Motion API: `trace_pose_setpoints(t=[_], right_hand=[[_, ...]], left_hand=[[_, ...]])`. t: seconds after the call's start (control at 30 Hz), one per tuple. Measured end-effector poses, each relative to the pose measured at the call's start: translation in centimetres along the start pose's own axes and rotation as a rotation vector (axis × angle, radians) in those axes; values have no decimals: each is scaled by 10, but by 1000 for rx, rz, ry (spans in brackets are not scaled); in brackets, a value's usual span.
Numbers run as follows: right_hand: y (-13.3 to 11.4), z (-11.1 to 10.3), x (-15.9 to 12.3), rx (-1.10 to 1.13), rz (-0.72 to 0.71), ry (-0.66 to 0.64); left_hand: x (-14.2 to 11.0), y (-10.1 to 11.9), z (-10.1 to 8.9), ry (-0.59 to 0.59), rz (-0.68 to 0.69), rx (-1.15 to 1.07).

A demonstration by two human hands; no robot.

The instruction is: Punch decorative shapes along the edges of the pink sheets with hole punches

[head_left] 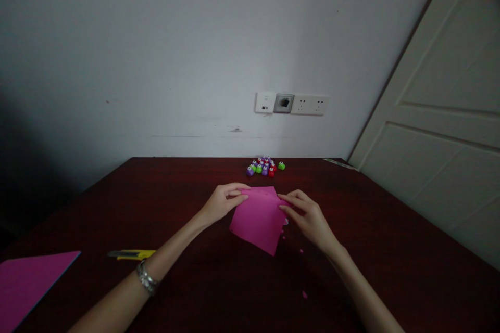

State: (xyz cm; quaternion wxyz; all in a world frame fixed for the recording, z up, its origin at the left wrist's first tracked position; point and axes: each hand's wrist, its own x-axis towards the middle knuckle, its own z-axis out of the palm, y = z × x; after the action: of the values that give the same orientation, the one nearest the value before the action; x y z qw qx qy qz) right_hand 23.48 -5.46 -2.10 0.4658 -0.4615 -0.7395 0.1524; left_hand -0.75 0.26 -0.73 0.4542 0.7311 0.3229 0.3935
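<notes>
A sheet of pink paper (260, 218) is held up above the dark red table between both hands. My left hand (224, 202) pinches its upper left corner, thumb in front. With thumb and fingers closed, my right hand (307, 213) grips the upper right corner. The sheet's top edge looks folded or doubled, with a pink flap behind it. Its lower corner hangs toward me. Small pink scraps (304, 294) lie on the table below and right of the sheet. Something small and pale shows partly behind the sheet near my right hand; I cannot make out what it is.
A yellow utility knife (135, 254) lies beside my left forearm. Larger pink paper (31, 281) rests at the left front. Several small purple, green and red pieces (264, 168) cluster at the back, near the wall. A thin strip (339, 164) lies at the back right.
</notes>
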Motion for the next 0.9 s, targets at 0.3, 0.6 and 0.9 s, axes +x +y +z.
trace_pose_setpoints(t=[0.3, 0.6, 0.9], right_hand=[[-4, 1, -1, -21, -18, -57], [-10, -2, 0, 150, 96, 18], [-10, -4, 1, 325, 287, 37]], left_hand=[[3, -3, 0, 22, -44, 12], [3, 19, -5, 16, 123, 209], [7, 29, -13, -120, -115, 132]])
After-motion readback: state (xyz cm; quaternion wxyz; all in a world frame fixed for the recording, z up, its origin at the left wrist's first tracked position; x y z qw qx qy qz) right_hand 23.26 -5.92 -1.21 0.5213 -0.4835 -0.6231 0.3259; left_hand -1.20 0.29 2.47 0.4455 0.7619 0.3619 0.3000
